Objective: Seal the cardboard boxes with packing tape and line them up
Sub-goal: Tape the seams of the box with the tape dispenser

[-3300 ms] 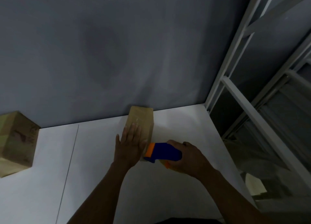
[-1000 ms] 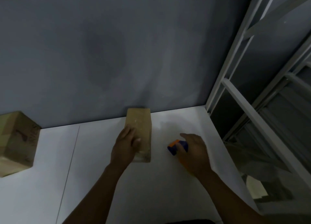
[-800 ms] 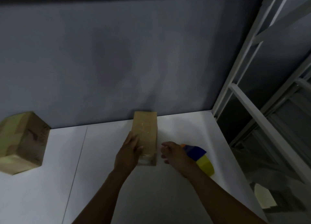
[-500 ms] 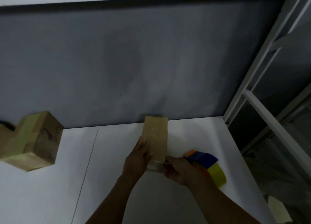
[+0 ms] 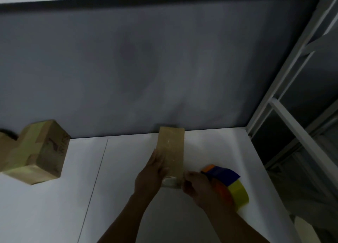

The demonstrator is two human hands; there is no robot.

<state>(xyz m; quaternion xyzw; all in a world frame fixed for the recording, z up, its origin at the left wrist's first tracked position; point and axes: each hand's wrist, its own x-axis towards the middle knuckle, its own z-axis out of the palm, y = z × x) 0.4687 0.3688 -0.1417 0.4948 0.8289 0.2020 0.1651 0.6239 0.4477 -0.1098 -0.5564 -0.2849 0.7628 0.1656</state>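
1. Head view: nearest us, our right hand [image 5: 200, 189] curls its fingers onto the near right corner of the cardboard box [image 5: 172, 149], pinching it there
2. Just to its right the tape dispenser [image 5: 225, 183] lies on the white table [image 5: 54, 206], blue and orange, with a yellow roll at its near end; the hand hides part of it
3. Our left hand [image 5: 150, 174] grips the box's left side, thumb on top and fingers wrapped down the flank
4. The box is narrow, plain brown, and lies flat on the table right of centre, running away from us with its far end at the wall; a glossy clear band crosses its near end
5. Well apart on the left sits a taped box [image 5: 39, 151], crossed with pale strips and printed on one side, and a second box [image 5: 4, 144] touches it at the frame's edge
6. Beyond is a grey wall [image 5: 164, 69], with a white metal frame [image 5: 292, 125] at right
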